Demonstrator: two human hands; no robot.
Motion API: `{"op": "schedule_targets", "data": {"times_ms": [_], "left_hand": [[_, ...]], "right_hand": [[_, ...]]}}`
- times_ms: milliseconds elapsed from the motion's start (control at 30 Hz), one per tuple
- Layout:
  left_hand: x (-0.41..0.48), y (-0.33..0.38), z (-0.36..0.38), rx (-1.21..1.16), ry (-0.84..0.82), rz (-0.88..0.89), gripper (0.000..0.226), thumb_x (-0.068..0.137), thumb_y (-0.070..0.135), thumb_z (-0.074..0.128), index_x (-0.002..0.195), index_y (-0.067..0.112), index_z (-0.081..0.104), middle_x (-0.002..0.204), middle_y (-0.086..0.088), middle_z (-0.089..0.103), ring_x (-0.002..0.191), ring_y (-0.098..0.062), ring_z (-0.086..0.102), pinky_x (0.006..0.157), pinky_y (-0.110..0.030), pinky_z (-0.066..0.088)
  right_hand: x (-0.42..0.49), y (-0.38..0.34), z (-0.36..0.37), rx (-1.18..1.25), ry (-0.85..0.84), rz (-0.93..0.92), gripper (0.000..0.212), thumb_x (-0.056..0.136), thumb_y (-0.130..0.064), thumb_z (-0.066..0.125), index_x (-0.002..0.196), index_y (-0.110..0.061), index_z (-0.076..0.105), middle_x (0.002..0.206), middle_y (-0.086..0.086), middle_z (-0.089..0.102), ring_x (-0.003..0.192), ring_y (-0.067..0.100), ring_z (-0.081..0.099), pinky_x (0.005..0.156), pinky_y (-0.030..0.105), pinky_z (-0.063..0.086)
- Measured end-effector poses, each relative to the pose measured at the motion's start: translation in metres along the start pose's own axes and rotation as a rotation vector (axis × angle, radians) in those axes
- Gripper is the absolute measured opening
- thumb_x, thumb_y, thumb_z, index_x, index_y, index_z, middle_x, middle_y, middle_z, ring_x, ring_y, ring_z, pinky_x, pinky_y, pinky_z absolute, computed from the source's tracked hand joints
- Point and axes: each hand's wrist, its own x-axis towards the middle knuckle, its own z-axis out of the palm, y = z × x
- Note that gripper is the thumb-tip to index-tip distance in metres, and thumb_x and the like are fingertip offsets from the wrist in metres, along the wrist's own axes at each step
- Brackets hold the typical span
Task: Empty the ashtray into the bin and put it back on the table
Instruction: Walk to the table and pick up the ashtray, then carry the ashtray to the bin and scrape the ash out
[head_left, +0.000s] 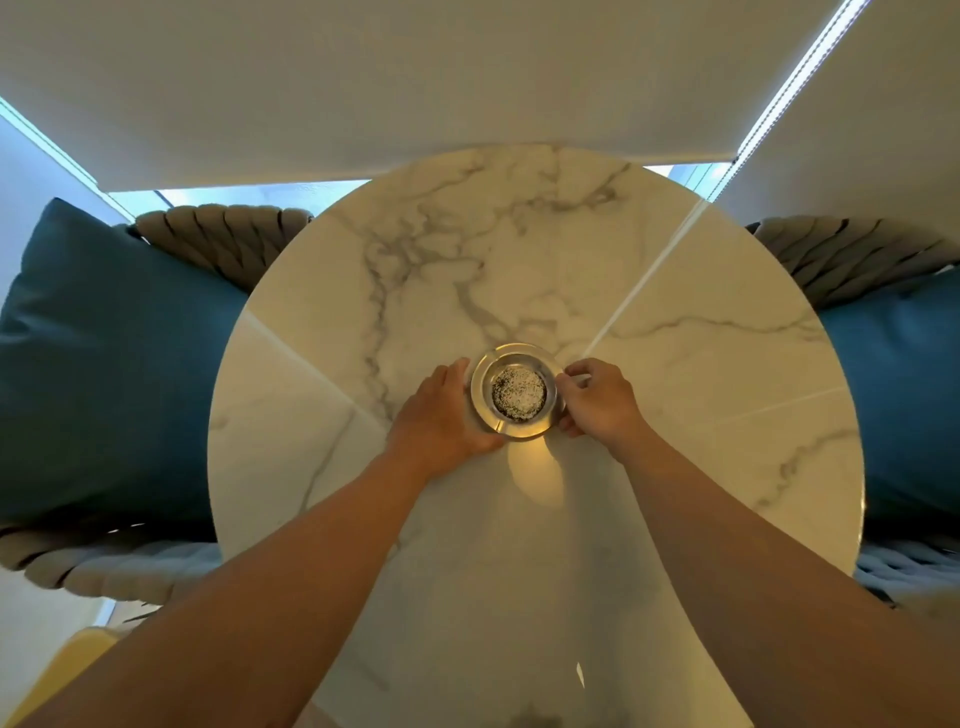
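A round clear glass ashtray (517, 391) sits at the middle of the round white marble table (675, 415). Its bowl holds grey-and-white speckled ash. My left hand (441, 415) cups the ashtray's left and near side, fingers wrapped against the rim. My right hand (597, 397) pinches the right side of the rim with thumb and fingers. The ashtray rests on the tabletop, or barely above it; I cannot tell which. No bin is in view.
Two woven grey chairs with teal cushions stand at the table's sides, one at the left (114, 364) and one at the right (904, 389). A white roller blind (415, 78) hangs behind the table. Something yellow (78, 660) shows at the lower left.
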Motion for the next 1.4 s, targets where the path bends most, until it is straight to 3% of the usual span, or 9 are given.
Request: {"op": "schedule_targets", "data": {"times_ms": [167,400,533,633,733,967,1167,1300,1400], "left_hand": [[0.015,0.003,0.006,0.052,0.008,0.033,0.117,0.04,0.072,0.074,0.137,0.026,0.029,0.125,-0.003,0.054,0.116,-0.027,0.054,0.089,-0.042,0.047],[0.011,0.004,0.006,0.054,0.035,0.061,0.101,0.036,0.071,0.074,0.123,0.03,0.044,0.107,0.002,0.055,0.103,-0.022,0.056,0.08,-0.038,0.05],[-0.008,0.012,-0.002,-0.011,0.045,0.077,0.099,0.033,0.076,0.07,0.121,0.04,0.042,0.102,0.011,0.052,0.098,-0.013,0.056,0.075,-0.033,0.048],[-0.031,0.018,-0.013,-0.055,0.06,0.087,0.1,0.03,0.078,0.072,0.119,0.048,0.038,0.098,0.018,0.049,0.093,-0.008,0.056,0.072,-0.028,0.044],[-0.058,0.021,-0.023,-0.064,0.07,0.105,0.103,0.03,0.076,0.074,0.122,0.052,0.032,0.097,0.021,0.045,0.092,-0.006,0.055,0.072,-0.026,0.041],[-0.125,0.012,-0.051,-0.091,0.102,0.162,0.104,0.035,0.069,0.079,0.127,0.048,0.035,0.107,0.02,0.05,0.096,-0.004,0.053,0.083,-0.032,0.051],[-0.182,0.005,-0.076,-0.134,0.193,0.202,0.103,0.039,0.066,0.082,0.13,0.043,0.04,0.098,0.022,0.048,0.09,0.013,0.048,0.075,-0.025,0.047],[-0.229,0.005,-0.076,-0.159,0.248,0.171,0.109,0.044,0.072,0.078,0.138,0.037,0.035,0.105,0.016,0.05,0.093,0.003,0.05,0.081,-0.028,0.051],[-0.27,0.008,-0.068,-0.176,0.29,0.108,0.111,0.043,0.078,0.073,0.139,0.044,0.029,0.106,0.03,0.043,0.094,0.011,0.047,0.073,-0.013,0.043]], "right_hand": [[0.013,-0.005,0.009,-0.035,-0.003,-0.055,0.023,0.093,-0.03,0.06,0.097,-0.008,0.065,0.068,0.011,0.07,0.06,0.036,0.07,0.069,0.049,0.061],[0.01,0.0,0.012,-0.039,0.006,-0.112,0.025,0.094,-0.03,0.06,0.091,-0.007,0.07,0.085,0.017,0.074,0.08,0.039,0.07,0.08,0.053,0.057],[-0.009,0.004,0.006,-0.003,0.036,-0.12,0.022,0.094,-0.029,0.06,0.078,-0.014,0.063,0.072,0.01,0.067,0.064,0.032,0.063,0.069,0.047,0.057],[-0.031,0.007,0.0,0.12,0.032,-0.101,0.026,0.095,-0.027,0.06,0.072,-0.015,0.056,0.061,0.009,0.063,0.041,0.022,0.056,0.046,0.034,0.048],[-0.06,0.005,-0.003,0.23,0.005,-0.099,0.028,0.097,-0.026,0.058,0.071,-0.015,0.056,0.05,0.004,0.058,0.032,0.014,0.049,0.036,0.024,0.039],[-0.13,-0.003,0.002,0.395,-0.102,-0.131,0.026,0.099,-0.025,0.054,0.08,-0.008,0.055,0.046,0.008,0.05,0.031,0.02,0.04,0.035,0.021,0.03],[-0.179,-0.016,0.009,0.426,-0.171,-0.2,0.029,0.1,-0.025,0.053,0.084,-0.001,0.052,0.044,0.008,0.047,0.031,0.02,0.037,0.034,0.02,0.027],[-0.214,-0.013,0.009,0.489,-0.3,-0.249,0.032,0.1,-0.027,0.054,0.077,-0.005,0.058,0.051,0.014,0.046,0.034,0.022,0.039,0.033,0.023,0.028],[-0.237,-0.008,0.008,0.439,-0.407,-0.308,0.037,0.101,-0.03,0.052,0.077,-0.003,0.058,0.054,0.016,0.045,0.035,0.021,0.038,0.035,0.024,0.028]]}}
